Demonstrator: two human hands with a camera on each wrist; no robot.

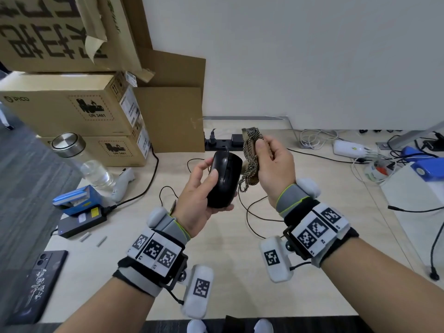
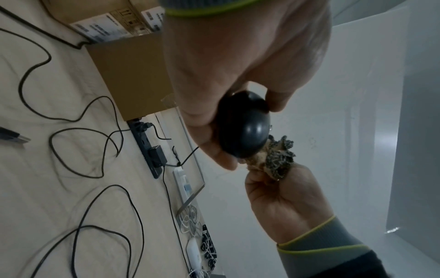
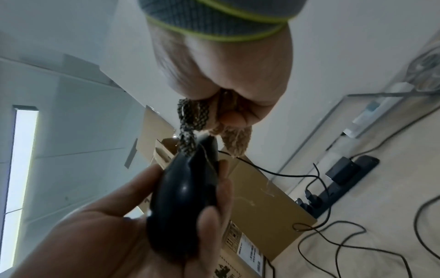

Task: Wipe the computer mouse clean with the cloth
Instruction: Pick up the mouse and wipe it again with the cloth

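Observation:
My left hand (image 1: pixel 204 186) grips a black wired computer mouse (image 1: pixel 224 179) above the table, thumb on its top and fingers round its underside. The mouse (image 2: pixel 245 127) also fills the centre of the left wrist view. Its thin black cable (image 1: pixel 249 212) hangs down to the tabletop. My right hand (image 1: pixel 271 159) holds a bunched, brown-and-black patterned cloth (image 1: pixel 251 157) just right of the mouse. In the right wrist view the cloth (image 3: pixel 192 118) hangs from my curled fingers and touches the front end of the mouse (image 3: pixel 183 197).
Stacked cardboard boxes (image 1: pixel 72 109) stand at the back left, with a glass bottle (image 1: pixel 81 159) in front of them. A blue box (image 1: pixel 74 200), a black adapter (image 1: pixel 79 224) and a phone (image 1: pixel 40 284) lie at the left. A power strip (image 1: pixel 223 143) and tangled cables (image 1: pixel 360 150) lie at the back.

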